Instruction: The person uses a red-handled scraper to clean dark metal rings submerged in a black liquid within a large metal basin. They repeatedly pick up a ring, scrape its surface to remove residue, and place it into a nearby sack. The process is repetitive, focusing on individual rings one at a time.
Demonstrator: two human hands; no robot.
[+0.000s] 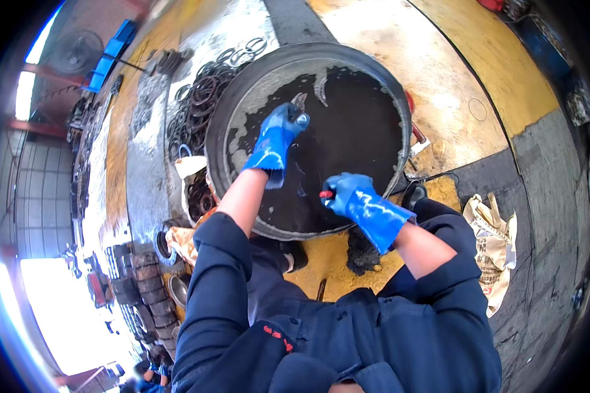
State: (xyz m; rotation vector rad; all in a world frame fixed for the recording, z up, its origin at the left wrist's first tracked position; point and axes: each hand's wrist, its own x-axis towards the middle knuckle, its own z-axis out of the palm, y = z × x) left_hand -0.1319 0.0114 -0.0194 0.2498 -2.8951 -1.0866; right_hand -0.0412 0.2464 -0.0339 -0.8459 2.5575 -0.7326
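Note:
Both my hands wear blue rubber gloves over a wide round black tub (217, 131) that holds dark liquid (357, 124). My left hand (280, 128) is above the left half of the tub, its fingers closed around a small shiny metal part (301, 120). My right hand (349, 190) is closed near the tub's near right rim. A red handle end (326, 194) shows at its fingers, and the rest of that tool is hidden or too dark to make out. Greyish foam streaks (320, 88) float on the liquid.
Many dark metal rings (206, 92) lie in a heap left of the tub. A crumpled printed paper sack (488, 242) lies at the right. Stacked round metal parts (147, 281) stand at the lower left. A black clump (362, 252) lies on the yellow floor near my feet.

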